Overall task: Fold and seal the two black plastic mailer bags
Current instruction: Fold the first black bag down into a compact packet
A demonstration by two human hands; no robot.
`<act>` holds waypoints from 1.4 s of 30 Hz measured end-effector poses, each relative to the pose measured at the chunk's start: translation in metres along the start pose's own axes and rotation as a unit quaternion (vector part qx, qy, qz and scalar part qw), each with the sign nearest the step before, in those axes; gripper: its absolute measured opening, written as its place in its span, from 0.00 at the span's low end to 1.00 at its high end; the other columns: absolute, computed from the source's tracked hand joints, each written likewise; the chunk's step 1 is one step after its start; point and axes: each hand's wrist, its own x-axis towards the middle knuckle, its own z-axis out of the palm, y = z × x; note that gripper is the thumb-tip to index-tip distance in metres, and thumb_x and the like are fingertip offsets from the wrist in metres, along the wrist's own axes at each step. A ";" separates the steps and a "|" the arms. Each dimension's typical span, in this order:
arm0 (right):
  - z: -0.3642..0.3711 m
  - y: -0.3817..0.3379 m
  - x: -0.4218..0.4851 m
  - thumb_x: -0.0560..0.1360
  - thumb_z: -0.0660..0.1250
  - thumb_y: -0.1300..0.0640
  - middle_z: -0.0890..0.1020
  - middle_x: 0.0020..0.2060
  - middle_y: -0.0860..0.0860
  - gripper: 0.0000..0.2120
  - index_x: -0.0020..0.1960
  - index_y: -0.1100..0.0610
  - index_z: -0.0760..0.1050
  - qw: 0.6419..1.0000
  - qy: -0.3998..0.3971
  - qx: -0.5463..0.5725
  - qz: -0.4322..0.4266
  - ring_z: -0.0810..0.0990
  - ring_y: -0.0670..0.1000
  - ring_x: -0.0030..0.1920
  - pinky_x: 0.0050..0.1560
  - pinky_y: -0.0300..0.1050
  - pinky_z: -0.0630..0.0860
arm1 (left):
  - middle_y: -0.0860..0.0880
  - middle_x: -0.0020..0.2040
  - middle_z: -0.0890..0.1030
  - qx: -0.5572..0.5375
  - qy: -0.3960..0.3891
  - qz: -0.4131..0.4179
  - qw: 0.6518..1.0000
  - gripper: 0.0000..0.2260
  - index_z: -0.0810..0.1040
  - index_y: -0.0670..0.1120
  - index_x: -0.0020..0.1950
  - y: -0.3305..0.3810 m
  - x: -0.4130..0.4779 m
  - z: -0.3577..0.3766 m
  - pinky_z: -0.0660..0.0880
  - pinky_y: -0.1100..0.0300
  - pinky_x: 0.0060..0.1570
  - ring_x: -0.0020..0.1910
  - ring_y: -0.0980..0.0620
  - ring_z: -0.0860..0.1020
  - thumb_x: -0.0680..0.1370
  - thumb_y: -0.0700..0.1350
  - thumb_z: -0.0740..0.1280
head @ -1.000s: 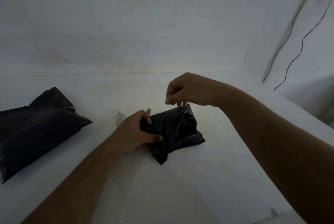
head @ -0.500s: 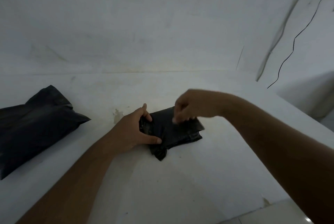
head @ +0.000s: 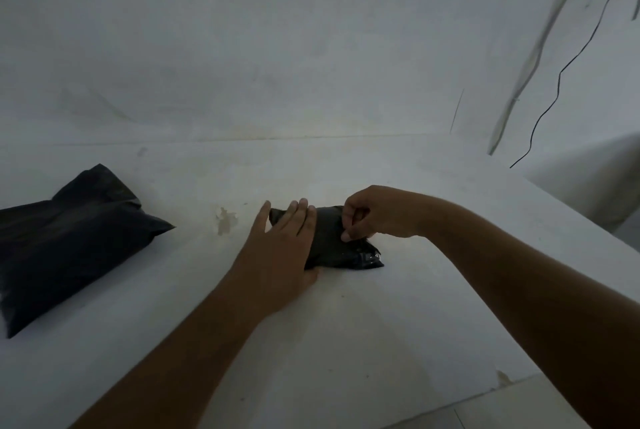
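A small folded black mailer bag point(head: 341, 250) lies on the white table point(head: 398, 324) near the middle. My left hand point(head: 282, 248) rests flat on its left part, fingers stretched out and pressing down. My right hand point(head: 375, 212) sits on the bag's far right side with curled fingers, the thumb pressing the plastic. A second, larger black mailer bag point(head: 65, 241) lies stuffed and flat at the table's left edge, apart from both hands.
A white wall rises behind the table. Thin cables point(head: 561, 72) hang down the wall at the right. The table's right edge runs diagonally behind my right arm. A small brown stain point(head: 225, 221) marks the surface left of the small bag.
My right hand dropped the lifted flap down onto the small bag and now presses it. My left hand went from gripping the bag's left side to lying flat on it.
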 end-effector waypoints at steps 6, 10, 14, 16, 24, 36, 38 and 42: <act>0.005 0.009 0.002 0.70 0.78 0.52 0.77 0.29 0.44 0.11 0.43 0.57 0.80 1.000 0.018 -0.008 -0.007 0.73 0.43 0.31 0.31 0.32 0.69 | 0.43 0.82 0.41 0.057 -0.121 0.044 0.990 0.31 0.38 0.42 0.80 -0.034 -0.016 -0.011 0.42 0.53 0.77 0.81 0.47 0.42 0.84 0.45 0.53; 0.010 0.007 0.001 0.70 0.78 0.53 0.79 0.30 0.45 0.11 0.44 0.58 0.80 0.999 0.036 -0.010 -0.021 0.74 0.40 0.29 0.28 0.28 0.67 | 0.46 0.82 0.41 0.005 -0.186 0.000 0.983 0.30 0.39 0.44 0.81 -0.042 -0.032 -0.044 0.41 0.56 0.77 0.81 0.51 0.42 0.84 0.44 0.53; 0.017 0.003 0.002 0.70 0.78 0.51 0.83 0.36 0.50 0.11 0.44 0.57 0.80 0.998 0.054 -0.006 -0.021 0.78 0.45 0.34 0.39 0.41 0.76 | 0.46 0.82 0.52 -0.154 -0.037 -0.044 0.986 0.24 0.56 0.44 0.80 -0.015 -0.002 -0.053 0.52 0.53 0.78 0.81 0.50 0.50 0.85 0.52 0.50; 0.025 0.001 0.000 0.72 0.76 0.51 0.82 0.37 0.49 0.10 0.45 0.56 0.79 0.996 0.079 -0.020 -0.029 0.79 0.48 0.37 0.42 0.45 0.76 | 0.43 0.82 0.51 -0.194 -0.060 -0.052 0.978 0.25 0.55 0.42 0.80 0.003 0.018 -0.039 0.53 0.50 0.78 0.81 0.49 0.49 0.86 0.53 0.48; 0.020 0.017 -0.026 0.68 0.78 0.48 0.85 0.41 0.46 0.10 0.46 0.50 0.83 0.996 0.079 -0.048 0.020 0.83 0.46 0.45 0.50 0.46 0.79 | 0.47 0.82 0.47 -0.118 -0.059 -0.023 0.991 0.28 0.44 0.45 0.82 0.005 0.013 0.011 0.46 0.54 0.79 0.81 0.51 0.44 0.85 0.56 0.45; 0.022 -0.004 0.006 0.75 0.73 0.56 0.83 0.41 0.57 0.11 0.47 0.64 0.79 0.936 0.102 0.289 0.173 0.79 0.54 0.34 0.40 0.49 0.80 | 0.50 0.82 0.45 -0.136 -0.041 0.021 0.990 0.38 0.42 0.48 0.82 -0.007 0.009 0.023 0.41 0.60 0.76 0.80 0.54 0.41 0.75 0.64 0.33; 0.021 0.001 0.003 0.75 0.74 0.56 0.79 0.35 0.55 0.11 0.44 0.64 0.77 0.937 0.070 0.280 0.197 0.74 0.51 0.28 0.30 0.42 0.72 | 0.50 0.82 0.44 -0.135 -0.042 0.031 0.989 0.37 0.42 0.48 0.82 -0.008 0.008 0.022 0.40 0.60 0.76 0.80 0.55 0.40 0.75 0.64 0.33; 0.019 0.000 0.011 0.76 0.70 0.55 0.75 0.23 0.51 0.15 0.36 0.64 0.73 0.958 0.209 0.054 0.187 0.75 0.52 0.27 0.26 0.38 0.67 | 0.50 0.82 0.43 -0.118 -0.040 0.033 0.992 0.36 0.42 0.48 0.82 -0.005 0.009 0.022 0.39 0.59 0.76 0.80 0.54 0.40 0.75 0.63 0.32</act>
